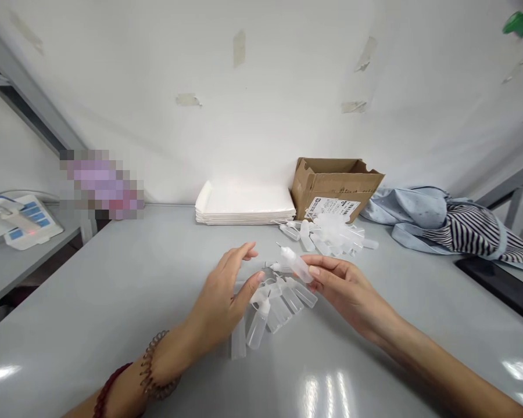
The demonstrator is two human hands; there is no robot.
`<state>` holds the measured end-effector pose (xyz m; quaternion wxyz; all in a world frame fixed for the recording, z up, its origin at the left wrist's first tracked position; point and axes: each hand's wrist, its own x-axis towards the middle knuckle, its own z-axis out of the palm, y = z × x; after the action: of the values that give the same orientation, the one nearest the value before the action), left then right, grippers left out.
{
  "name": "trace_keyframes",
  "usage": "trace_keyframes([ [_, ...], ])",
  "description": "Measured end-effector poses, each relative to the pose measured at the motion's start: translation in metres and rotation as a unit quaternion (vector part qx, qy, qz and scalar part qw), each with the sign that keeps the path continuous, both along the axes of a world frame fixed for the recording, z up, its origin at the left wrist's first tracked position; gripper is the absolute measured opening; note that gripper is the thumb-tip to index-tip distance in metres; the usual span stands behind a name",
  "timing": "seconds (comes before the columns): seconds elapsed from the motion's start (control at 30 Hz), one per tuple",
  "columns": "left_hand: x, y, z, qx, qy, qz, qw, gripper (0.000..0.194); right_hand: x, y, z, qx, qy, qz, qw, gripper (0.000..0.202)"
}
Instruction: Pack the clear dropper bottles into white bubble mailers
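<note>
Between the thumb and fingers of my right hand [346, 293] is a translucent needle-tip squeeze bottle [295, 264], tilted with its thin metal tip pointing up and left. My left hand [222, 290] hovers at the left of a small pile, thumb and fingers apart, with nothing seen in it. Below and between both hands lie several similar bottles [258, 322], some with needle tips and caps. The left hand partly covers the pile's left side. Farther back, a larger heap of the same clear bottles and parts [333, 232] lies on the grey table [165, 249].
An opened cardboard box [335, 180] stands behind the heap, with a stack of white envelopes [244, 203] to its left. At the right are a light blue and striped cloth bag [444, 223] and a black phone [497, 284]. A white wall rises behind the table.
</note>
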<state>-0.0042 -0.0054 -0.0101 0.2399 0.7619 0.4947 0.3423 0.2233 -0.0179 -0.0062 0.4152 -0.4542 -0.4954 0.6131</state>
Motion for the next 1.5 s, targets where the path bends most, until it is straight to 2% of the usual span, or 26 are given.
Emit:
trace_keyframes([
  [0.13, -0.002, 0.001, 0.000, -0.032, -0.017, -0.010, 0.999, 0.030, -0.001, 0.000, -0.004, -0.029, 0.035, 0.016, 0.999, 0.021],
  [0.23, -0.002, 0.001, 0.002, -0.050, -0.031, 0.007, 0.998, 0.025, -0.001, 0.002, -0.005, -0.033, 0.045, 0.013, 0.998, 0.020],
  [0.5, -0.004, 0.001, 0.010, -0.043, -0.063, 0.047, 0.996, 0.015, 0.000, 0.003, -0.002, -0.034, 0.042, 0.013, 0.998, 0.019],
  [0.83, -0.005, -0.001, 0.019, -0.090, -0.126, -0.009, 0.988, 0.010, -0.003, -0.001, 0.000, -0.041, 0.017, 0.047, 0.998, 0.022],
  [1.5, -0.003, -0.002, 0.022, -0.057, -0.126, -0.037, 0.990, 0.011, -0.005, -0.004, 0.004, -0.047, 0.004, 0.047, 0.998, 0.021],
])
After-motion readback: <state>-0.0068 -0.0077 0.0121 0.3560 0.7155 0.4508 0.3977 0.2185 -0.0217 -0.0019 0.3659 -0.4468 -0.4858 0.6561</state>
